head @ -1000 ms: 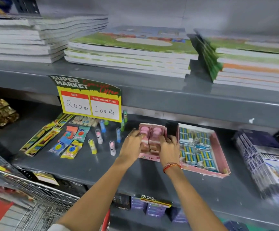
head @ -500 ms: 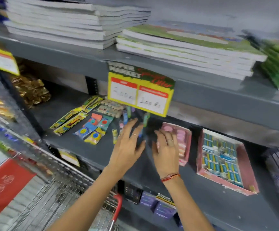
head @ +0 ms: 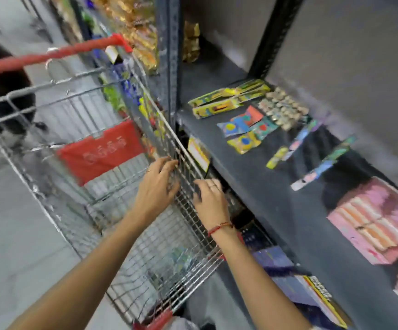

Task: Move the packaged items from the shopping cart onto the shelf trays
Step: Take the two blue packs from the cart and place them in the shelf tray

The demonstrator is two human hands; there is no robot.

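Note:
The wire shopping cart [head: 79, 120] with a red handle stands left of the dark grey shelf [head: 259, 186]. My left hand [head: 157, 189] hovers over the cart's right rim with fingers spread, holding nothing. My right hand [head: 211, 198], a red thread at its wrist, hangs between that rim and the shelf edge, fingers apart and empty. A pink tray of packaged items [head: 374, 222] lies on the shelf at the right. What sits in the cart's bottom is blurred.
Small colourful packets [head: 243, 129] and yellow-green packs [head: 226, 98] lie on the shelf. A yellow price tag [head: 198, 152] hangs on the shelf edge. Boxes [head: 295, 282] fill the lower shelf. Gold packets [head: 143, 34] sit beyond the upright post [head: 169, 67]. Grey floor lies left.
Both hands have let go of the pink tray on the shelf and drawn back left and down to the cart's rim. The view has swung left toward the cart.

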